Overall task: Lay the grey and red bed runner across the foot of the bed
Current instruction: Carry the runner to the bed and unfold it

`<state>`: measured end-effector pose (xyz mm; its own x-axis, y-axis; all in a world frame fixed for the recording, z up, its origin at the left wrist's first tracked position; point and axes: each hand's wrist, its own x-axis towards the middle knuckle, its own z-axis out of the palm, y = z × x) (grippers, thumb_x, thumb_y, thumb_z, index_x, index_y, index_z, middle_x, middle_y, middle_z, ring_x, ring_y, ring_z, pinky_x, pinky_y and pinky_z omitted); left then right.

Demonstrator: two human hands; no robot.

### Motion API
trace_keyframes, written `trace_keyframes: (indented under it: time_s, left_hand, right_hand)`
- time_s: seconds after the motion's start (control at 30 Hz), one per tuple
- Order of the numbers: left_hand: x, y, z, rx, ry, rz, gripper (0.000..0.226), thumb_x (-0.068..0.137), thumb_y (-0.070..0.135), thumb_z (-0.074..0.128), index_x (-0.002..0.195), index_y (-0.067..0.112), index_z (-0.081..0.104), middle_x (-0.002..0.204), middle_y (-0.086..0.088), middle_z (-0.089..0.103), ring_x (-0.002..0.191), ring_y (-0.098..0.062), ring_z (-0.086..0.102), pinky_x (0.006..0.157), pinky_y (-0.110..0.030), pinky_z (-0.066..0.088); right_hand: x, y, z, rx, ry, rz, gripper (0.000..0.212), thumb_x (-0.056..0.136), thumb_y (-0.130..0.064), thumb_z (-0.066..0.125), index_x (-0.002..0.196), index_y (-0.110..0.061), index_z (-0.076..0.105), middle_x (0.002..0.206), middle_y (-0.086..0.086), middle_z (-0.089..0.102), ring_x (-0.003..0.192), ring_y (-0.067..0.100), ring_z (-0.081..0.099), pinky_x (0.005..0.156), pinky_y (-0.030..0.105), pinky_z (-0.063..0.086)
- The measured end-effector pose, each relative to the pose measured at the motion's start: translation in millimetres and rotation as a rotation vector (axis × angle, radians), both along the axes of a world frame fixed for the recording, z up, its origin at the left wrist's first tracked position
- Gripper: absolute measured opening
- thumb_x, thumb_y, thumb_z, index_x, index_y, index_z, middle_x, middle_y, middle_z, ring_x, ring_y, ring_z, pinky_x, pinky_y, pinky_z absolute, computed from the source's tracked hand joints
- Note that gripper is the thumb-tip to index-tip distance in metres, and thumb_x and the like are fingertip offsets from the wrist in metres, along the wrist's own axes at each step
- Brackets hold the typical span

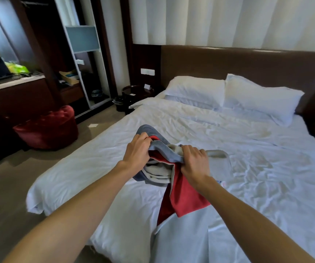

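Bed runner [183, 194]: bunched in folds, grey over red, held above the lower middle of the bed [80, 168], red tail hanging toward the white duvet [228, 139]. Left hand [136, 154] and right hand [194, 164] each clench a fold, fists close together.

Risks, judged:
- Layers may open twisted or wrong face up.
- It may land skewed, short of the foot.
- Dragging could ruck the duvet.

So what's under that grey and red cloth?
The bed's wrinkled white duvet. The left hand and right hand grip the cloth bunched over it; the patch directly beneath is hidden.
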<state>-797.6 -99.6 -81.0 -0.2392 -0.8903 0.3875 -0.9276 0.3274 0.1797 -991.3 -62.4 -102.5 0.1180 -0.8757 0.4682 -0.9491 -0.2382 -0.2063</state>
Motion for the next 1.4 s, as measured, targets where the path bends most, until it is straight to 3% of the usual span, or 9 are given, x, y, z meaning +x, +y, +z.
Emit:
trace_keyframes:
  time_s: [0.2, 0.43, 0.73, 1.0, 1.2, 1.4]
  left_hand:
    - [-29, -91, -17, 0.022, -0.016, -0.059, 0.007, 0.082, 0.001, 0.058, 0.086, 0.007, 0.058, 0.099, -0.006, 0.053, 0.093, -0.024, 0.049, 0.064, -0.031, 0.04]
    - [-46, -159, -53, 0.081, -0.008, -0.1, 0.014, 0.08, -0.005, 0.056, 0.089, 0.005, 0.059, 0.099, -0.008, 0.053, 0.093, -0.026, 0.049, 0.064, -0.035, 0.042]
    - [-55, -224, -121, 0.193, 0.013, -0.168, 0.018, 0.079, -0.005, 0.056, 0.091, 0.007, 0.062, 0.097, -0.006, 0.053, 0.091, -0.025, 0.049, 0.065, -0.04, 0.046]
    - [-65, -276, -200, 0.291, -0.051, -0.249, 0.016, 0.081, -0.004, 0.057, 0.093, 0.006, 0.062, 0.1, -0.007, 0.055, 0.093, -0.027, 0.05, 0.061, -0.036, 0.043]
    - [-74, -293, -267, 0.356, -0.113, -0.243, 0.022, 0.079, -0.004, 0.059, 0.097, 0.007, 0.063, 0.104, -0.007, 0.054, 0.096, -0.025, 0.05, 0.063, -0.026, 0.034]
    - [-87, -299, -327, 0.483, -0.131, -0.258, 0.023, 0.08, -0.007, 0.056, 0.098, 0.005, 0.062, 0.105, -0.009, 0.052, 0.093, -0.024, 0.052, 0.07, -0.027, 0.041]
  right_hand:
    - [-29, -78, -17, 0.041, -0.023, -0.059, 0.042, 0.053, 0.008, 0.062, 0.094, -0.003, 0.062, 0.077, 0.01, 0.063, 0.071, 0.034, 0.059, 0.065, 0.038, 0.039]
    - [-47, -140, -50, 0.118, 0.017, -0.099, 0.041, 0.066, 0.002, 0.057, 0.105, -0.007, 0.06, 0.091, 0.007, 0.064, 0.085, 0.031, 0.058, 0.075, 0.038, 0.038]
    - [-52, -191, -108, 0.226, -0.014, -0.163, 0.04, 0.065, 0.004, 0.059, 0.104, -0.006, 0.061, 0.089, 0.008, 0.065, 0.083, 0.032, 0.059, 0.074, 0.039, 0.04]
    - [-52, -226, -184, 0.342, -0.081, -0.252, 0.043, 0.069, 0.003, 0.059, 0.111, -0.007, 0.061, 0.093, 0.008, 0.066, 0.087, 0.031, 0.06, 0.078, 0.04, 0.044]
    - [-56, -241, -249, 0.396, -0.119, -0.303, 0.04, 0.056, 0.007, 0.068, 0.094, -0.006, 0.064, 0.08, 0.009, 0.066, 0.074, 0.032, 0.063, 0.068, 0.04, 0.047]
    - [-68, -245, -307, 0.475, -0.141, -0.342, 0.036, 0.056, 0.007, 0.065, 0.089, -0.008, 0.06, 0.078, 0.007, 0.065, 0.073, 0.031, 0.061, 0.067, 0.038, 0.045]
